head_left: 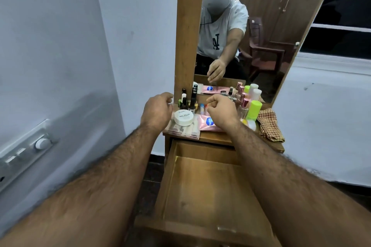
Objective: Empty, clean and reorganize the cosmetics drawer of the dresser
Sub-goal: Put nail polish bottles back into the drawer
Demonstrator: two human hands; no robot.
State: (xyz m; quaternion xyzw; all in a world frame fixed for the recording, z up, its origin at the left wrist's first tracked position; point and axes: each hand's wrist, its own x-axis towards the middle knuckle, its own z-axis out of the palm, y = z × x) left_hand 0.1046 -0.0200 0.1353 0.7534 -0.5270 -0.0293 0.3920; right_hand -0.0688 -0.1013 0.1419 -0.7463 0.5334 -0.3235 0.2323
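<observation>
Head view: drawer pulled out below the worktop, interior bare wood. Cosmetics stand on the worktop — white nail-polish tub, pink pouch, green-capped bottle, checked cloth. Left hand loosely curled, holding nothing visible; right hand curled — contents cannot be told.

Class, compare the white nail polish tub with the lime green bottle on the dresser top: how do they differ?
The white nail polish tub is low, round and wide; the lime green bottle is tall and narrow. The tub lies on a clear packet left of the hands; the bottle stands right. Both are on the dresser top.
</observation>
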